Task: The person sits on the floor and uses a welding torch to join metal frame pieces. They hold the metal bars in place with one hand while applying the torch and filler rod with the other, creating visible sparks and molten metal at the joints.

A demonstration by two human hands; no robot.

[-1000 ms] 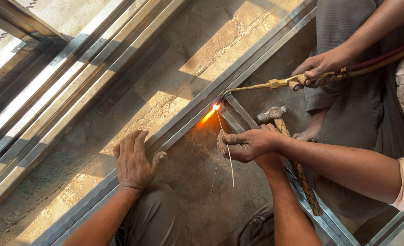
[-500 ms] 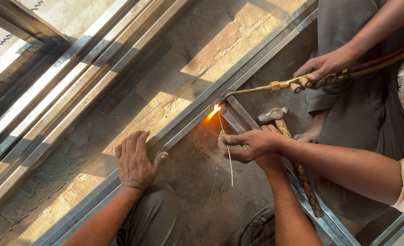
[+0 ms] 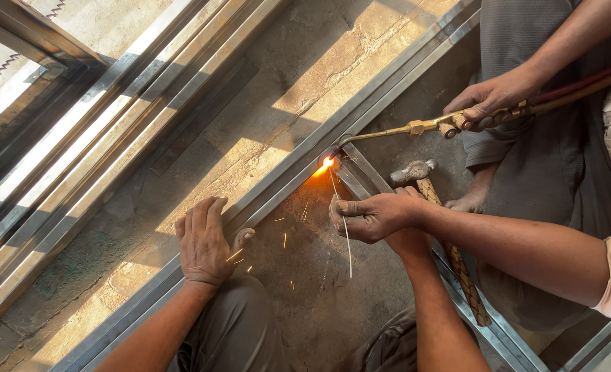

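Observation:
My left hand [image 3: 205, 242] lies flat, fingers spread, on the long steel frame bar [image 3: 278, 182] on the concrete floor. My right forearm [image 3: 426, 303] reaches up to the shorter cross bar [image 3: 364, 172]; its hand is hidden beneath a co-worker's hand. That co-worker's hand [image 3: 371, 217] pinches a thin filler rod [image 3: 346, 241] whose tip meets the orange flame [image 3: 324, 165] at the joint of the two bars. The co-worker's other hand [image 3: 491, 100] grips a brass gas torch [image 3: 415, 129] aimed at the joint. Sparks scatter across the floor between my hands.
A hammer [image 3: 443, 234] with a wrapped handle lies along the cross bar, beside the co-worker's bare foot [image 3: 470, 200]. Red hoses [image 3: 581, 86] run from the torch to the right. Several more steel bars [image 3: 78, 158] lie stacked at the left. My knees are at the bottom edge.
Sparks now fly from the joint over the floor. The hands, the torch and the rod have hardly moved.

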